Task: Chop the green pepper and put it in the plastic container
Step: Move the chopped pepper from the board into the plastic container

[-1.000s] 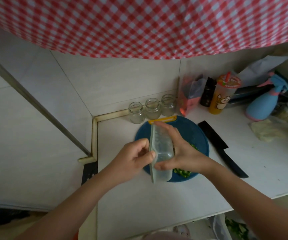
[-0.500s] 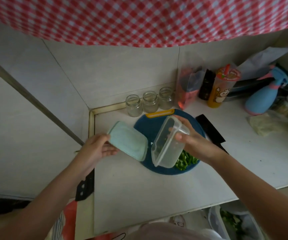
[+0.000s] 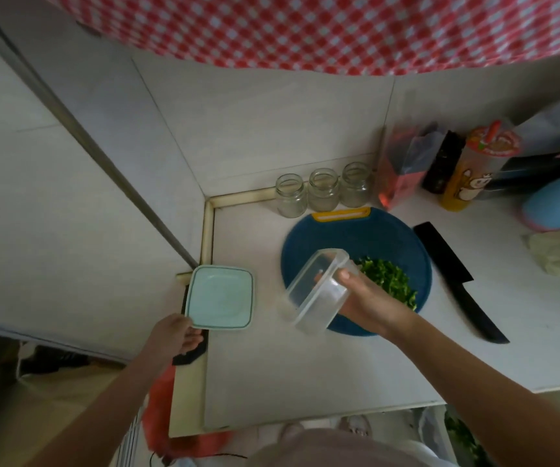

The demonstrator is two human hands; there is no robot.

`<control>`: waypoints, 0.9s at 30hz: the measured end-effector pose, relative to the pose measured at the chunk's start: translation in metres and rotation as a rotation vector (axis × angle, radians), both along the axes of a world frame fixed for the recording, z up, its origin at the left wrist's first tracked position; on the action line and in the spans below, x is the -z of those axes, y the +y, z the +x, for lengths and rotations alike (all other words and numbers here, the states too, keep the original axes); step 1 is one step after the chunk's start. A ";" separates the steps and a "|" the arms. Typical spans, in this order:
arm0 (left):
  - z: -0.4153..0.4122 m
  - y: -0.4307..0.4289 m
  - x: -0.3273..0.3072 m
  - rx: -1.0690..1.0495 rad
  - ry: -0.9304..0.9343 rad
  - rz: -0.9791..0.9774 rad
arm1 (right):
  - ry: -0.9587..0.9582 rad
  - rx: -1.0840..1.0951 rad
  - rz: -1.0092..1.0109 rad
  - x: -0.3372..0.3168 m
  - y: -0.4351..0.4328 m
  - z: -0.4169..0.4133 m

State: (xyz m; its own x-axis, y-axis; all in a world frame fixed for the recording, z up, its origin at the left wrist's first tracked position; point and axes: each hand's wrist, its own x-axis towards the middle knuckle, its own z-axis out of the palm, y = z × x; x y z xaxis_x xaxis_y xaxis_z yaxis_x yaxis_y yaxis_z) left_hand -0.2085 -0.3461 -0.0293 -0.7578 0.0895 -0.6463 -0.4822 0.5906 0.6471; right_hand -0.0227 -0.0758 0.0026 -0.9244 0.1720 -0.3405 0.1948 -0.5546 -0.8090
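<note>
The right hand (image 3: 368,299) is gripping the clear container (image 3: 317,294), thumb on its upper side and fingers curled beneath, holding it tilted above the near-left edge of the blue board (image 3: 349,237), with its mouth facing up and to the left. The chopped pepper (image 3: 389,281) is lying in a pile on the board, just beyond this hand. The left hand (image 3: 179,335) is pinching the near corner of the pale green lid (image 3: 219,296), which is sitting flat at the counter's (image 3: 272,382) left edge, well apart from the container. A black knife (image 3: 457,281) is lying right of the board, and three jars (image 3: 322,190) are standing behind it.
</note>
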 end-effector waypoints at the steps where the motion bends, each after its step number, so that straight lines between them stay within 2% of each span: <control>1: -0.001 -0.003 0.002 0.038 0.014 -0.060 | 0.005 -0.001 -0.014 0.001 -0.002 0.000; 3: -0.001 -0.005 0.004 0.128 0.044 -0.173 | 0.017 0.005 -0.043 0.003 -0.007 0.002; 6: -0.001 -0.001 0.001 0.426 0.295 -0.481 | 0.027 0.032 -0.073 0.000 -0.013 0.006; 7: 0.002 0.006 -0.005 0.495 0.352 -0.478 | 0.029 0.041 -0.076 0.000 -0.014 0.008; 8: 0.008 0.016 -0.014 0.493 0.310 -0.353 | 0.037 0.046 -0.073 -0.002 -0.015 0.009; 9: 0.015 0.029 -0.022 0.416 0.181 -0.159 | 0.050 0.047 -0.065 -0.004 -0.016 0.011; 12: 0.034 0.068 -0.053 0.293 -0.366 0.297 | 0.105 0.059 -0.012 -0.011 -0.014 0.010; 13: 0.039 0.078 -0.061 0.292 -0.467 0.396 | 0.119 0.070 0.012 -0.013 -0.013 0.010; 15: 0.046 0.093 -0.070 0.351 -0.521 0.521 | 0.128 0.081 0.078 -0.016 -0.008 0.013; 17: 0.053 0.105 -0.070 0.423 -0.462 0.539 | 0.111 0.051 0.173 -0.023 0.001 0.022; 20: 0.057 0.118 -0.059 0.434 -0.315 0.428 | 0.056 -0.094 0.332 -0.027 0.023 0.038; 22: 0.056 0.126 -0.053 0.414 -0.150 0.338 | -0.014 -0.129 0.305 -0.026 0.040 0.048; 25: 0.061 0.145 -0.053 0.503 0.053 0.279 | -0.165 0.032 0.221 -0.024 0.053 0.059; 27: 0.069 0.161 -0.057 0.579 0.104 0.282 | -0.258 0.137 0.396 -0.021 0.055 0.060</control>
